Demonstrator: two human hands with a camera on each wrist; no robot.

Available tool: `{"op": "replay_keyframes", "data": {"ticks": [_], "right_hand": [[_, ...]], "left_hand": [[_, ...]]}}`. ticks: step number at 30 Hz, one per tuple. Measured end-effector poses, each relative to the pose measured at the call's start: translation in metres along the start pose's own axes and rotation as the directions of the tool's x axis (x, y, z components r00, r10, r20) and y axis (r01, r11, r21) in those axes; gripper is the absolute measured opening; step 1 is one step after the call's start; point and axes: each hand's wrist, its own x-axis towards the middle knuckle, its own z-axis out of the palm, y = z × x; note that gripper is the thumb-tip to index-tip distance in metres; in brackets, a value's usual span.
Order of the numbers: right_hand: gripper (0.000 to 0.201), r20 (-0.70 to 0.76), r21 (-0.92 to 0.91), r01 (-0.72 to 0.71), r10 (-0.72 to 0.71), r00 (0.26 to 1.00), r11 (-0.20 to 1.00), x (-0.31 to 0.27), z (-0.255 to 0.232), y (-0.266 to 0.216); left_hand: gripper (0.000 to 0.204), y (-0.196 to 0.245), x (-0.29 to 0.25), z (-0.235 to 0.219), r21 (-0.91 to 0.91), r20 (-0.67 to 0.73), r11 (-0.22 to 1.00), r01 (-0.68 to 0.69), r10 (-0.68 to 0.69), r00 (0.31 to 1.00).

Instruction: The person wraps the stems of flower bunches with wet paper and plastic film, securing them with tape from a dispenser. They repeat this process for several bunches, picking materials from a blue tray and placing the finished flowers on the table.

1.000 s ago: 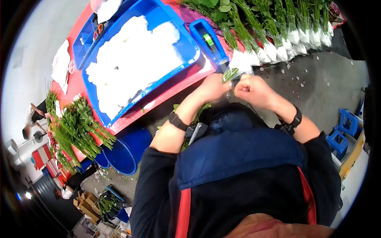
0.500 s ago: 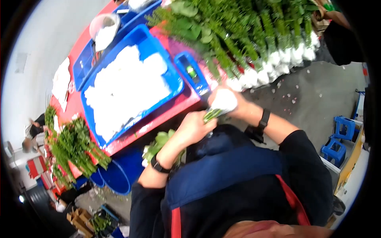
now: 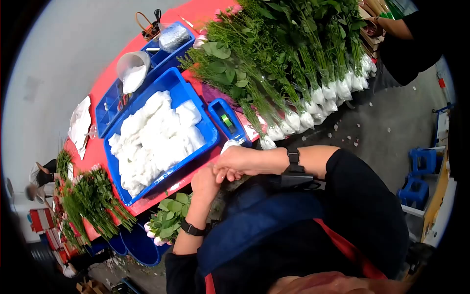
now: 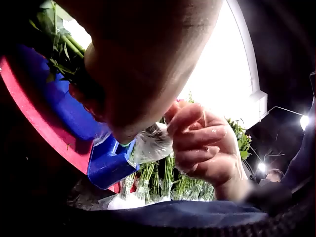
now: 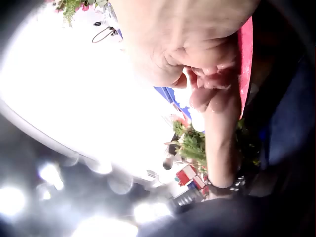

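Observation:
My left hand (image 3: 204, 182) grips the stems of a bunch of pink roses (image 3: 169, 215), whose leafy heads hang below that wrist. In the left wrist view, green stems (image 4: 71, 42) show at the upper left behind the hand. A clear plastic bag with white filling (image 4: 154, 144) covers the stem ends and pokes out past both hands. My right hand (image 3: 240, 159) meets the left at the neck of this bag, its fingers (image 4: 190, 133) curled. Whether it pinches something there I cannot tell.
A blue tray (image 3: 214, 134) heaped with wet white wadding (image 3: 152, 142) stands on the red table (image 3: 111, 73). Beside it are a blue tape dispenser (image 3: 227, 120) and several bunches with bagged stems (image 3: 316, 95). More cut flowers (image 3: 95, 198) lie at left; another person's arm (image 3: 395, 28) reaches in.
Both hands have drawn together around the bag's neck, the right crossing over by the left. The head view has shifted, showing more of the flowers at the table's far end.

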Motion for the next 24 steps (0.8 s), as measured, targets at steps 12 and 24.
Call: {"op": "replay_keyframes", "data": {"ticks": [12,24], "right_hand": [[0.029,0.594,-0.657,0.585,-0.150,0.790,0.475,0.068,-0.051,-0.031],[0.021,0.109,-0.482,0.298,-0.282,0.953,0.824,0.031,0.001,0.050]], "left_hand": [[0.026,0.007,-0.036,-0.059,-0.535,0.336,0.825,0.183,0.008,0.942],[0.027,-0.036,-0.030,-0.024,-0.404,0.156,0.850,0.337,-0.299,0.941]]}}
